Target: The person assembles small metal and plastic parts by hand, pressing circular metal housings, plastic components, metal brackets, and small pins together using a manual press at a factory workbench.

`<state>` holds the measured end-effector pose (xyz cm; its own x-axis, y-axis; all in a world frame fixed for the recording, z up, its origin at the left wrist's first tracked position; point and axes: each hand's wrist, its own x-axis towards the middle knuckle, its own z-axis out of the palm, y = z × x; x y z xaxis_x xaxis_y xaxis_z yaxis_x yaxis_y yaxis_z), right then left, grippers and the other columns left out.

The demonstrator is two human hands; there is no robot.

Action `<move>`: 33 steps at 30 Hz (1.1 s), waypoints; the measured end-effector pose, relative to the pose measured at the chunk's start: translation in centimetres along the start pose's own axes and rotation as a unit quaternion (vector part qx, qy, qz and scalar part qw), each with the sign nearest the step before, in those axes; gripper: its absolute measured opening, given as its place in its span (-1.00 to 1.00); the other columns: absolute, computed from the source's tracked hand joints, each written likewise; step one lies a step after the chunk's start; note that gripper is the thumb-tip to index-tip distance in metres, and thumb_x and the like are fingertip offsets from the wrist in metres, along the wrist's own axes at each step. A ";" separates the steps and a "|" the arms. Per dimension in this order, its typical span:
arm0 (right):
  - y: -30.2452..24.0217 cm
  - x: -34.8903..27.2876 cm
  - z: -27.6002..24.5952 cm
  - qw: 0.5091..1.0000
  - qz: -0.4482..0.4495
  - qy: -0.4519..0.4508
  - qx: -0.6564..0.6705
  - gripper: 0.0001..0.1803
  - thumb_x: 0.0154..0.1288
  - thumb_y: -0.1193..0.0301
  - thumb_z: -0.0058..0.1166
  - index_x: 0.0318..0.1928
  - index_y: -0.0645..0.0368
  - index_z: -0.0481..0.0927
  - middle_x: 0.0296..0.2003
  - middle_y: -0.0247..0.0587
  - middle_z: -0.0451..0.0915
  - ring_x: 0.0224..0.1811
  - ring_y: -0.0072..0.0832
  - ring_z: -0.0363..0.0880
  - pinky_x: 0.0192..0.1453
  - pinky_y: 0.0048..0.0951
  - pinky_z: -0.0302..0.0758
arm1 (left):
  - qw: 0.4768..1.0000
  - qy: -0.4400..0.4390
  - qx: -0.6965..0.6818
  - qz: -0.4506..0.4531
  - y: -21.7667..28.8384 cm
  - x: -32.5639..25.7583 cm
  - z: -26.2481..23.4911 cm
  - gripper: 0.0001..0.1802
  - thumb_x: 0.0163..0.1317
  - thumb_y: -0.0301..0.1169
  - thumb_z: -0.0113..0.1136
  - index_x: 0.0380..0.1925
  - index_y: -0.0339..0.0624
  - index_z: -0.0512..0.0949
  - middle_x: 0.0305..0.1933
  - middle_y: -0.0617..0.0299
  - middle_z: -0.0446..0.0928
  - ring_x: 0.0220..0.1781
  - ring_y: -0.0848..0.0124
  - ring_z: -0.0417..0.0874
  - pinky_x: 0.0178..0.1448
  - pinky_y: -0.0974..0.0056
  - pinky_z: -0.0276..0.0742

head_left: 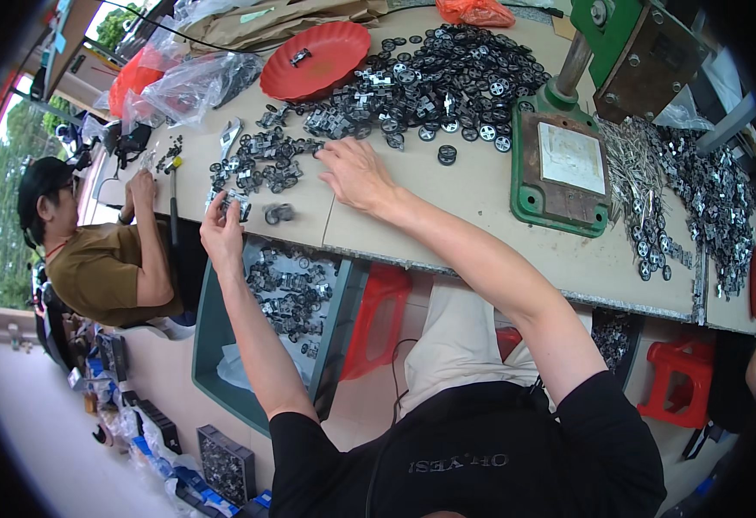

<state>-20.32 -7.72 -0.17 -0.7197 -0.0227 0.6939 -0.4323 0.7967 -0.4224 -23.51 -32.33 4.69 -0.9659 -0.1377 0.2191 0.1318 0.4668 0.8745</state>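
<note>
My left hand (222, 231) pinches a small toy car chassis (239, 205), silver and black with wheels, above the table's near edge. Another wheeled chassis (279, 213) lies just right of those fingers. My right hand (358, 175) rests low over the table, its fingers apart and bent. Its fingertips reach the right edge of a small heap of chassis (257, 164); whether they touch a piece is hard to see. Behind that hand spreads a big pile of black wheels and silver-black chassis parts (447, 82).
A green hand press (559, 168) stands at right, beside metal pins (632, 164) and more parts (710, 198). A red plate (317, 56) holds one chassis. Below the edge sits a green crate (339, 319) of chassis. A wrench (230, 138) and a co-worker (93, 250) are at left.
</note>
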 end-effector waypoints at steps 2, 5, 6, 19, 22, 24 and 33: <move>1.3 -1.6 0.8 0.998 -0.031 -0.029 -0.041 -0.78 0.11 0.38 0.08 -0.25 0.22 0.54 -0.17 -0.15 0.49 -0.02 -0.27 0.40 0.01 -0.29 0.36 | 0.999 0.008 0.033 0.011 -0.6 -0.1 -0.3 -0.62 0.18 -0.41 0.23 0.01 -0.28 0.53 -0.40 0.32 0.53 -0.44 0.65 0.45 -0.38 0.50 0.39; 2.0 -4.1 -2.3 0.988 -0.074 -0.099 -0.088 -0.81 0.04 0.45 0.05 -0.29 0.22 0.52 -0.15 -0.17 0.48 -0.01 -0.29 0.38 0.01 -0.32 0.35 | 0.997 0.010 0.074 0.025 -3.4 0.0 -2.0 -0.58 0.19 -0.36 0.24 0.07 -0.16 0.51 -0.39 0.36 0.52 -0.44 0.65 0.44 -0.45 0.49 0.38; 1.8 -5.0 -4.8 0.982 -0.086 -0.136 -0.098 -0.81 0.00 0.49 0.03 -0.30 0.22 0.51 -0.16 -0.17 0.48 -0.03 -0.29 0.39 -0.01 -0.33 0.36 | 0.998 0.005 0.054 0.021 -4.0 -0.2 -2.7 -0.59 0.18 -0.36 0.24 0.05 -0.16 0.52 -0.38 0.36 0.53 -0.43 0.65 0.44 -0.44 0.49 0.37; 7.1 -5.7 -14.4 0.977 0.075 -0.099 -0.172 -0.86 0.03 0.48 0.11 -0.35 0.24 0.56 -0.34 -0.10 0.52 -0.14 -0.21 0.48 -0.10 -0.27 0.40 | 0.977 -0.051 0.102 0.182 4.5 -3.7 5.4 -0.61 0.07 -0.44 0.23 -0.05 -0.28 0.55 0.01 -0.08 0.53 0.14 0.10 0.49 0.23 0.19 0.34; 6.3 -4.5 -14.1 0.948 0.103 -0.168 -0.249 -0.76 0.05 0.41 0.17 -0.25 0.25 0.55 -0.26 -0.09 0.52 -0.13 -0.19 0.48 -0.06 -0.23 0.42 | 0.916 -0.085 0.149 0.363 6.1 -0.9 10.4 -0.46 0.03 -0.37 0.32 0.07 -0.20 0.49 0.15 0.00 0.46 0.22 0.14 0.43 0.25 0.11 0.32; 5.2 -2.5 -15.4 0.932 0.170 -0.194 -0.253 -0.57 0.06 0.30 0.21 -0.07 0.24 0.50 -0.14 -0.06 0.51 -0.07 -0.14 0.50 0.05 -0.18 0.42 | 0.895 -0.084 0.157 0.408 7.7 0.2 13.2 -0.40 -0.01 -0.35 0.36 0.10 -0.16 0.46 0.17 0.02 0.44 0.25 0.13 0.40 0.27 0.08 0.28; 10.4 6.6 -11.5 0.985 0.153 -0.076 -0.010 -0.60 0.15 0.24 0.14 -0.08 0.25 0.54 -0.27 0.03 0.59 -0.22 -0.08 0.58 -0.10 -0.25 0.49 | 0.906 -0.186 0.068 0.375 6.7 3.3 17.3 -0.53 -0.05 -0.63 0.19 -0.04 -0.16 0.50 -0.05 0.06 0.54 0.03 0.12 0.54 0.09 0.14 0.40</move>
<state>-23.27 7.36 6.76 -0.8884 0.1309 0.4400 -0.1730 0.7924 -0.5850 -29.70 -14.49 3.80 -0.6281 0.5536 0.5468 0.7773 0.4138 0.4739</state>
